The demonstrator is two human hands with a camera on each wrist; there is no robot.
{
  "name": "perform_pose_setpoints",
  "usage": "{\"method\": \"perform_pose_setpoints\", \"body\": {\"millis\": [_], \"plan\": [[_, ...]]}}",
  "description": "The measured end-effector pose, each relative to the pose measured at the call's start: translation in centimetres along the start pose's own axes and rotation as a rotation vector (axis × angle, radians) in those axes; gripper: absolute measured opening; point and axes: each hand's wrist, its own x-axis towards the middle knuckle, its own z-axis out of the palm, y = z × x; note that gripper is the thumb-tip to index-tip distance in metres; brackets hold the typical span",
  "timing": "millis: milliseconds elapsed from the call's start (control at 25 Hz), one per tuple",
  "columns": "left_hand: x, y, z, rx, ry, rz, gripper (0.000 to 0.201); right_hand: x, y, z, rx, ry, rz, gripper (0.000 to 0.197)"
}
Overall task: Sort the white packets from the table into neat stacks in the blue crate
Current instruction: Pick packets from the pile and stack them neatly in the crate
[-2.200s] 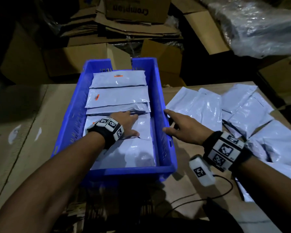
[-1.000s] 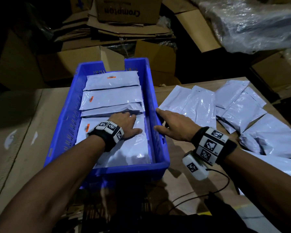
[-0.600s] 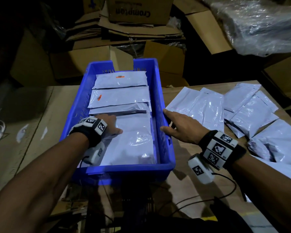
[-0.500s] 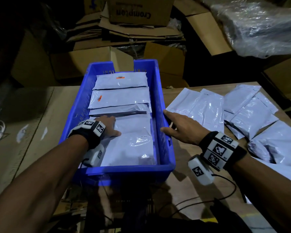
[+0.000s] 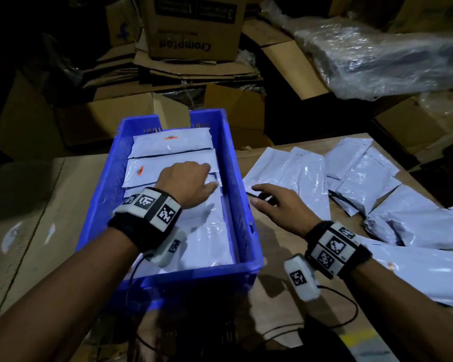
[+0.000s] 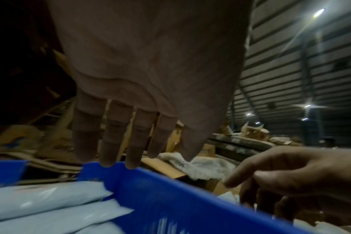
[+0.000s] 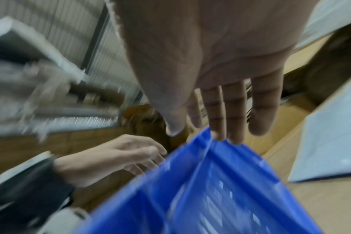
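Cardboard-topped table [image 5: 37, 205] bears the blue crate [image 5: 246, 231], left hand [image 5: 186, 184] flat-fingered over its stacked white packets [image 5: 168, 145], right hand [image 5: 280, 205] loosely spread just outside its right wall.

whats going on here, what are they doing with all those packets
A person is sorting white packets into a blue crate. The left hand is inside the crate, over the stacked packets, fingers straight and holding nothing. The right hand is open on the table just outside the crate wall, beside the loose packets waiting to be sorted.
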Motion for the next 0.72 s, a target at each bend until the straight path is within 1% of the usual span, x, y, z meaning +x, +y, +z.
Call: {"method": "perform_pose_setpoints", "body": {"millis": [80, 160, 240, 320, 400, 520, 640, 680, 720], "plan": [[-0.1, 3.0, -1.9, 0.0, 0.088, 0.1, 0.042, -1.5, 1.1, -1.0, 0.042, 0.135, 0.071, 0.036], [0.5, 5.9, -3.2, -0.005, 0.156, 0.203, 0.038, -3.1, 2.6, -2.4, 0.012, 0.235, 0.144, 0.032], [1.8, 9.0, -3.8, 0.003, 0.179, 0.29, 0.039, -4.6, 4.5, -4.3, -0.065, 0.3, 0.239, 0.032], [3.6, 12.1, -3.8, 0.032, 0.158, 0.336, 0.043, -5.4, 6.8, -6.2, -0.153, 0.341, 0.333, 0.033], [6.3, 15.2, -3.4, 0.034, 0.098, 0.364, 0.044, -5.5, 9.6, -8.2, -0.208, 0.363, 0.447, 0.034], [11.2, 19.9, -1.5, -0.047, -0.052, 0.378, 0.047, -4.6, 14.4, -11.6, -0.164, 0.366, 0.587, 0.038], [15.5, 24.7, 1.2, -0.189, -0.189, 0.35, 0.037, -2.6, 19.1, -14.5, -0.013, 0.397, 0.686, 0.044], [16.4, 26.1, 2.3, -0.26, -0.229, 0.324, 0.035, -1.7, 20.6, -15.0, 0.06, 0.405, 0.723, 0.047], [17.5, 27.8, 3.3, -0.343, -0.265, 0.29, 0.038, -0.8, 22.0, -15.8, 0.144, 0.413, 0.767, 0.049]]}}
